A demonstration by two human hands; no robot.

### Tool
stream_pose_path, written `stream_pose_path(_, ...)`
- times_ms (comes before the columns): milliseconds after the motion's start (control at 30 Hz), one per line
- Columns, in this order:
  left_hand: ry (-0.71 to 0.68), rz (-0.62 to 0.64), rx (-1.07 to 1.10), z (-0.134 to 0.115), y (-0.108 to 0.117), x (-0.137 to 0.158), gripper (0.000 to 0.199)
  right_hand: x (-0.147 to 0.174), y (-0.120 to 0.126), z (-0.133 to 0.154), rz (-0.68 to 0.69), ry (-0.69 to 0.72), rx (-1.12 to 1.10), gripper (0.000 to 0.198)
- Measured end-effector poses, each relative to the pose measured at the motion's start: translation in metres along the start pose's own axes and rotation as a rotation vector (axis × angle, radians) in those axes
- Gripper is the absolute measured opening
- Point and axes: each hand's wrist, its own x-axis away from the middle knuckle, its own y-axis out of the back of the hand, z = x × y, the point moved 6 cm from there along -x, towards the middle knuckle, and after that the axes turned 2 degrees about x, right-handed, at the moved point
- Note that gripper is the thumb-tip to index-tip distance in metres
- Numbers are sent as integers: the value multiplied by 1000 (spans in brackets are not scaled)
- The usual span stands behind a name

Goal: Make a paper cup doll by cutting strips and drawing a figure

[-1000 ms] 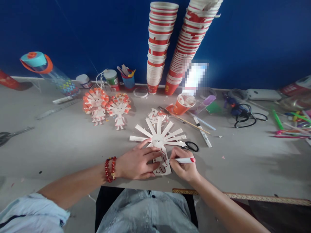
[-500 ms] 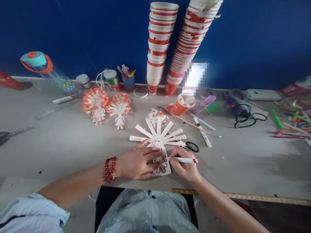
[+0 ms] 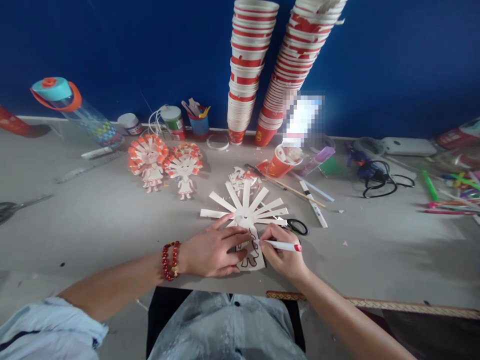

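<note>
A white paper cutout (image 3: 245, 217) with strips fanned out like rays lies on the table in front of me. Its lower panel carries a dark red outline of a small figure in a dress. My left hand (image 3: 212, 250) rests flat on the panel's left side, fingers spread. In my right hand (image 3: 284, 251) is a white marker (image 3: 282, 245) with a red end, its tip at the right edge of the drawing. Black-handled scissors (image 3: 297, 227) lie partly under the strips. Behind the cutout is a pile of paper scraps (image 3: 243, 181).
Two finished paper dolls (image 3: 150, 157) stand at the left back. Tall stacks of paper cups (image 3: 243, 75) rise against the blue wall. An orange cup (image 3: 281, 162) holds scraps. A capped pen (image 3: 314, 205) and a thin brush (image 3: 296, 190) lie right of the cutout.
My right hand and the marker have shifted very slightly left along the drawing. My left hand stays on the paper.
</note>
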Motion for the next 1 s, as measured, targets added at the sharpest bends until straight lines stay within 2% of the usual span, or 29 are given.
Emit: stream_pose_path(1000,0,-1,28,1,-1,0,35,1,2,2,40,-9,-24,14)
